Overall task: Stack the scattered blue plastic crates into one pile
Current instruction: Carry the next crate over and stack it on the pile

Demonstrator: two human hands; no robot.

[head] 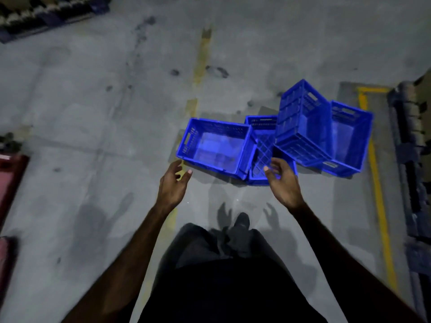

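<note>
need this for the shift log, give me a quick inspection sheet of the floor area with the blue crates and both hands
surface: grey concrete floor, stained, with worn yellow line markings
job's things: left crate upright and open; middle crate tipped between its neighbours; tilted crate leaning on the right crate; not yet one pile
clutter: red object at the left edge, cut off by the frame
grippers: left hand and right hand both empty, fingers relaxed, reaching toward the crates
cables: nothing seen
surroundings: dark pallets along the right edge and more at top left; dim lighting; the person's leg and shoe below
</note>
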